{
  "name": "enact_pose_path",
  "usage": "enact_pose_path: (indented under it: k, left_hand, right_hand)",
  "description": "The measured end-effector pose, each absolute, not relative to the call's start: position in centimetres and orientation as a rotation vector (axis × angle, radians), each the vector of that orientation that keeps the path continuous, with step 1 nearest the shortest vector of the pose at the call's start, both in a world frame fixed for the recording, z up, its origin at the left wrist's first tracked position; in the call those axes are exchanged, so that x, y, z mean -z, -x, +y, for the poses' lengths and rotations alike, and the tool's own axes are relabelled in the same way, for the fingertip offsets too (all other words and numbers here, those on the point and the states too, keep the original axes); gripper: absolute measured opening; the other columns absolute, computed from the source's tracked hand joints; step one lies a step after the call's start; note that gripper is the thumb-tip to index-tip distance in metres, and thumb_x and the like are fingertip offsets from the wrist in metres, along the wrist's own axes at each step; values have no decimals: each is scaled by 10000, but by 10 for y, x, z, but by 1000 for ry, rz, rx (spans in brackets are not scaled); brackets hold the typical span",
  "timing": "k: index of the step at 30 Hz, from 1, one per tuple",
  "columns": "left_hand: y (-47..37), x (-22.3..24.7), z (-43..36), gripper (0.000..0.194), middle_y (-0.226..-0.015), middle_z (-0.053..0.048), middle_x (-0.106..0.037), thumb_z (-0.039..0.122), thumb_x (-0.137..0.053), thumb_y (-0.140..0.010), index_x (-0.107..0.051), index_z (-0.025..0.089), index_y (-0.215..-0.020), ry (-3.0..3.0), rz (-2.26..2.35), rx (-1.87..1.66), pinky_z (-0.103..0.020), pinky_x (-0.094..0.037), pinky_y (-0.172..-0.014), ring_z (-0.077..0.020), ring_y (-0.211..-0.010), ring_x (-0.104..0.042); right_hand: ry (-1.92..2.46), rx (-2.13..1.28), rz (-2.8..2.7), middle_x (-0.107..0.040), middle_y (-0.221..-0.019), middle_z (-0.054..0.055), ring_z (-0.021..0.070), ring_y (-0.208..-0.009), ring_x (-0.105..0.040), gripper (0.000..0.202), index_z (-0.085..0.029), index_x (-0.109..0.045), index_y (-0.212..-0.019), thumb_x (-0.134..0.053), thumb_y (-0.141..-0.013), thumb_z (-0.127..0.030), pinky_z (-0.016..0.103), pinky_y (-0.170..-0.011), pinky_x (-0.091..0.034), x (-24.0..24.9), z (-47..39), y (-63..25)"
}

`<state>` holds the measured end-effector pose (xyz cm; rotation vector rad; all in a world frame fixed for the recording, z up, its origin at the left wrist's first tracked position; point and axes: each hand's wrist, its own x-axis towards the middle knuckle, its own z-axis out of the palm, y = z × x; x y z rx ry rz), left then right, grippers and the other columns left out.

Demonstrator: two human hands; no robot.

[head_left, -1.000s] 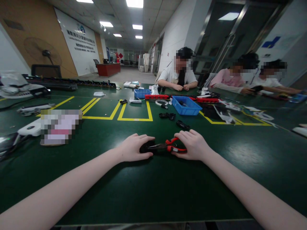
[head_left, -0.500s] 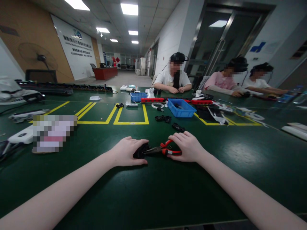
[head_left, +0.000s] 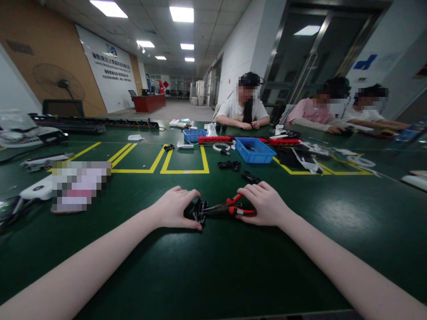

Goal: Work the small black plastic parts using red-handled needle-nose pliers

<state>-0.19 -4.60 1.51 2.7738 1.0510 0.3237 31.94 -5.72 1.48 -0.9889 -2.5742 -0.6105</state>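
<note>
My left hand (head_left: 175, 208) curls its thumb and fingers around a small black bundle (head_left: 200, 211), which looks like a coiled cable with shiny strands. Part of the bundle is hidden behind the fingers. Needle-nose pliers (head_left: 232, 208) with red and black handles are gripped in my right hand (head_left: 265, 204), their handles spread apart. The plier tips point left and reach the right side of the bundle. Whether the jaws pinch a strand is too small to tell. Both hands are low over the green table (head_left: 213, 271).
Beyond my right hand lie black coiled cables (head_left: 229, 166) and another black bundle (head_left: 251, 177). Farther back stand a blue bin (head_left: 255, 153) and a smaller blue tray (head_left: 194, 135). A white power strip (head_left: 38, 186) is at left. Across the table sits a person (head_left: 245, 111); others sit at right.
My left fingers have drawn back slightly to the left, so more of the black bundle shows. The pliers remain at its right side. The whole view has shifted a little.
</note>
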Motion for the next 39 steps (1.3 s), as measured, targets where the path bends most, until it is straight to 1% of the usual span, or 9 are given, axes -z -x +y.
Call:
enact_pose_path:
  k: [5,8,10,12,15,21,27,30,39]
  left_hand:
    - [2,-12,-46,785,-1172,-94,-645,761,-674,-680,-504,198,-1200,-2804,1062,-410,-432,-424,-909,-303,-1033,-628]
    - [3,-10,-45,856,-1382,-126,-536,728,-667,-723,-418,208,-1355,-2819,988,-437,-445,-407,-987,-325,-1202,-553]
    - [3,-11,-45,877,-1444,-126,-488,691,-648,-774,-334,221,-1444,-2818,906,-427,-443,-397,-1026,-317,-1262,-512]
    - [3,-11,-44,848,-1416,-115,-517,662,-634,-809,-322,226,-1466,-2814,846,-401,-435,-408,-1025,-303,-1244,-524]
    - [3,-12,-44,783,-1335,-105,-572,641,-625,-827,-380,220,-1440,-2814,816,-379,-424,-433,-998,-290,-1183,-554]
    - [0,-12,-47,818,-1336,-122,-535,576,-633,-830,-329,189,-1484,-2815,872,-379,-441,-427,-1011,-298,-1184,-526]
    - [-5,-11,-54,667,-1249,-103,-561,504,-669,-797,-474,180,-1346,-2789,941,-408,-438,-449,-976,-287,-1112,-544]
    - [-6,-9,-54,641,-1218,-96,-575,530,-678,-790,-494,182,-1296,-2767,969,-448,-439,-458,-954,-281,-1086,-550]
    - [-8,-8,-53,680,-1152,-91,-603,645,-657,-782,-498,174,-1246,-2731,1027,-506,-424,-467,-904,-270,-1020,-571]
  right_hand:
    - [981,621,-2575,-696,-1004,132,242,-852,-635,585,-104,-625,-1104,-609,-790,-598,380,-774,-382,-15,-57,-318]
    - [980,620,-2575,-697,-1003,131,246,-860,-638,593,-102,-624,-1109,-601,-795,-606,383,-785,-384,-15,-56,-319]
    - [982,616,-2574,-698,-1002,131,248,-870,-640,595,-105,-622,-1114,-597,-797,-608,385,-792,-385,-14,-55,-319]
    - [982,611,-2576,-697,-1007,132,249,-876,-641,594,-110,-622,-1120,-594,-799,-610,385,-794,-384,-14,-55,-320]
    - [986,609,-2581,-695,-1020,137,251,-883,-642,594,-112,-622,-1125,-596,-799,-609,389,-802,-384,-15,-55,-319]
    - [997,592,-2563,-699,-1026,135,251,-885,-643,587,-116,-622,-1120,-607,-794,-604,395,-808,-388,-13,-54,-320]
    - [1003,550,-2547,-703,-1026,137,253,-894,-651,580,-130,-618,-1117,-613,-789,-607,398,-816,-385,-12,-54,-319]
    - [1006,526,-2546,-710,-997,129,244,-863,-654,570,-127,-613,-1095,-620,-785,-605,390,-796,-386,-13,-56,-317]
    - [1004,513,-2575,-722,-911,104,215,-742,-644,525,-129,-613,-1032,-621,-784,-591,375,-735,-378,-14,-59,-314]
